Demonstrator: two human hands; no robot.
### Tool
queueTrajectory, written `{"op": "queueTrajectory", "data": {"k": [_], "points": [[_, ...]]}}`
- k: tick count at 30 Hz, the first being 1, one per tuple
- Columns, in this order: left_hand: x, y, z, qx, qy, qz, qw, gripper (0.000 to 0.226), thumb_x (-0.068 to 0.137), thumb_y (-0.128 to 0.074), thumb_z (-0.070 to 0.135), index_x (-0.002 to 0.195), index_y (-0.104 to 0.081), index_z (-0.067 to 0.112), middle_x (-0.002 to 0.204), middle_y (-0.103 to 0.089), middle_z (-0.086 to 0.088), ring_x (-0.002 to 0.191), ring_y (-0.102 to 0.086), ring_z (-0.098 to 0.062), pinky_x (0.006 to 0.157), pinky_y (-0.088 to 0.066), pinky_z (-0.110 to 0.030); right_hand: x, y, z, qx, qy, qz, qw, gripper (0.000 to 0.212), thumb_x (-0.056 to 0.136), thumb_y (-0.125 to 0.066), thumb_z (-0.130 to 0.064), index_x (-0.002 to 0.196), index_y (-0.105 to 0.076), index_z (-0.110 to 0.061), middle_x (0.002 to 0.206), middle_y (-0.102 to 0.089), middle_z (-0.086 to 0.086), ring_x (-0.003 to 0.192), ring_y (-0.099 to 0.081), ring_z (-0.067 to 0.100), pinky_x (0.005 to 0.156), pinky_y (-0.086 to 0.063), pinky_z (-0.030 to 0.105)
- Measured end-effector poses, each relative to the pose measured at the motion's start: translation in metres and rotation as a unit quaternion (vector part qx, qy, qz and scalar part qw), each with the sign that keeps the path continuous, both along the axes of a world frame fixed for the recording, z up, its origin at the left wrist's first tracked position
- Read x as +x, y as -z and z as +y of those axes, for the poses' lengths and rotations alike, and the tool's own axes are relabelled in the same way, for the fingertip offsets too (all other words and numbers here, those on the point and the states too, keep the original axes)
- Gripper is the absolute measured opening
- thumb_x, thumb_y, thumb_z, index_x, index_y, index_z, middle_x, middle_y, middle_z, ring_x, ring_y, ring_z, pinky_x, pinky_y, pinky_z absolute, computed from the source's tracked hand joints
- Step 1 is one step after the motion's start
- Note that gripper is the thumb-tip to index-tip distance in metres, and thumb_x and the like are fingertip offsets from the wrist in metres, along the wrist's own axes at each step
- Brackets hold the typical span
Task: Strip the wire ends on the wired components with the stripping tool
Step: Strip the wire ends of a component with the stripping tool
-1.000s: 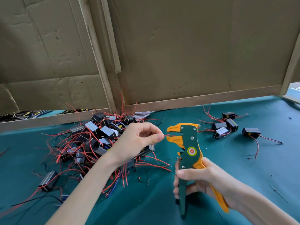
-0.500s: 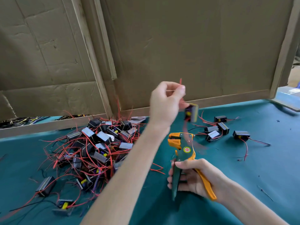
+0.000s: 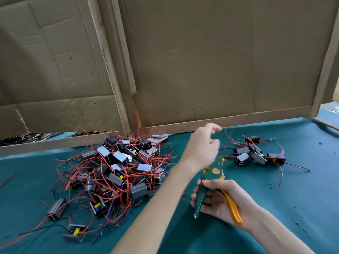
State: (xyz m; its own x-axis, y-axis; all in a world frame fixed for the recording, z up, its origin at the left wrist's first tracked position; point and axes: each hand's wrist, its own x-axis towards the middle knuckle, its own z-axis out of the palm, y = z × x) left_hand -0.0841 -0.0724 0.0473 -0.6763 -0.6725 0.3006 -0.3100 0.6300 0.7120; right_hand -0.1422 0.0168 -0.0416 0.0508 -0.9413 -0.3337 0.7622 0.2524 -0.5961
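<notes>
My left hand hovers above the green cloth with loose, blurred fingers and nothing in it, just left of a small group of black wired components with red wires. My right hand grips the handles of the green and orange stripping tool, whose head is partly hidden behind my left wrist. A big tangled pile of wired components with red wires lies to the left.
Cardboard panels on wooden frames stand along the back of the green table. Two loose components lie at the pile's near edge. Black and yellow wires show under the left panel. Wire scraps dot the cloth.
My left hand carried a component by its wire from the tool to the right group and let it go. My hand is now empty. The tool stayed in my right hand.
</notes>
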Motion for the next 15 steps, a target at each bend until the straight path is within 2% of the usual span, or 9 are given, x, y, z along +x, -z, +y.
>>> {"op": "queueTrajectory", "data": {"k": [2,3,5,7,9,11,13,15], "points": [[0.042,-0.009,-0.023,-0.099,-0.024,-0.092,0.99,0.038,0.087,-0.045,-0.004,0.115,-0.063,0.016,0.119,-0.063,-0.005,0.105,-0.06,-0.018,0.09,-0.039,-0.021,0.0,0.001,-0.001,-0.007,-0.002,-0.002,1.0,0.024,0.057,-0.073,0.01,0.081,-0.068,0.006,0.081,-0.064,0.025,0.07,-0.068,0.038,0.066,-0.058,0.047],[0.063,-0.012,-0.035,-0.12,-0.038,-0.165,0.978,0.039,0.086,-0.044,-0.005,0.111,-0.064,0.017,0.117,-0.065,-0.004,0.107,-0.059,-0.017,0.091,-0.041,-0.022,-0.001,0.001,-0.001,-0.007,-0.002,0.0,1.0,0.023,0.058,-0.071,0.011,0.08,-0.068,0.005,0.081,-0.064,0.025,0.071,-0.068,0.038,0.067,-0.058,0.047],[0.096,-0.014,-0.056,-0.118,-0.062,-0.311,0.941,0.041,0.085,-0.044,-0.006,0.11,-0.066,0.018,0.117,-0.066,-0.002,0.109,-0.059,-0.017,0.095,-0.045,-0.027,-0.001,0.001,-0.002,-0.004,0.003,0.006,1.0,0.017,0.062,-0.069,0.005,0.079,-0.068,0.005,0.081,-0.064,0.024,0.071,-0.068,0.038,0.068,-0.058,0.048],[0.117,-0.01,-0.068,-0.098,-0.074,-0.393,0.911,0.041,0.086,-0.047,-0.005,0.114,-0.065,0.02,0.121,-0.064,-0.001,0.11,-0.059,-0.017,0.094,-0.047,-0.029,0.0,0.0,-0.002,0.0,0.012,0.011,1.0,0.014,0.065,-0.067,0.0,0.078,-0.069,0.005,0.081,-0.064,0.024,0.071,-0.068,0.037,0.067,-0.059,0.047],[0.128,-0.002,-0.075,-0.097,-0.084,-0.435,0.891,0.043,0.085,-0.052,-0.001,0.118,-0.062,0.024,0.123,-0.061,0.001,0.111,-0.056,-0.019,0.089,-0.046,-0.028,0.001,0.0,-0.001,0.001,0.012,0.017,1.0,0.013,0.066,-0.067,0.0,0.077,-0.07,0.005,0.081,-0.064,0.024,0.07,-0.067,0.037,0.067,-0.058,0.048],[0.133,0.008,-0.083,-0.115,-0.097,-0.448,0.881,0.041,0.084,-0.058,0.006,0.117,-0.061,0.029,0.121,-0.06,0.003,0.112,-0.053,-0.021,0.092,-0.043,-0.03,0.001,-0.001,-0.001,0.0,0.009,0.019,1.0,0.013,0.066,-0.067,0.001,0.078,-0.069,0.005,0.081,-0.063,0.024,0.07,-0.067,0.038,0.067,-0.058,0.048],[0.135,0.015,-0.089,-0.144,-0.105,-0.439,0.88,0.031,0.084,-0.065,0.014,0.111,-0.063,0.029,0.113,-0.063,0.006,0.11,-0.054,-0.021,0.098,-0.038,-0.032,0.0,-0.001,-0.001,0.0,0.007,0.023,1.0,0.015,0.064,-0.068,0.002,0.079,-0.069,0.005,0.082,-0.063,0.024,0.07,-0.067,0.038,0.067,-0.058,0.047],[0.136,0.018,-0.091,-0.16,-0.1,-0.418,0.888,0.022,0.083,-0.07,0.022,0.104,-0.064,0.026,0.105,-0.063,0.007,0.104,-0.056,-0.019,0.095,-0.036,-0.032,0.001,0.0,0.0,0.0,0.002,0.027,1.0,0.022,0.058,-0.072,0.009,0.079,-0.069,0.005,0.081,-0.063,0.025,0.07,-0.067,0.038,0.066,-0.058,0.047]]}}
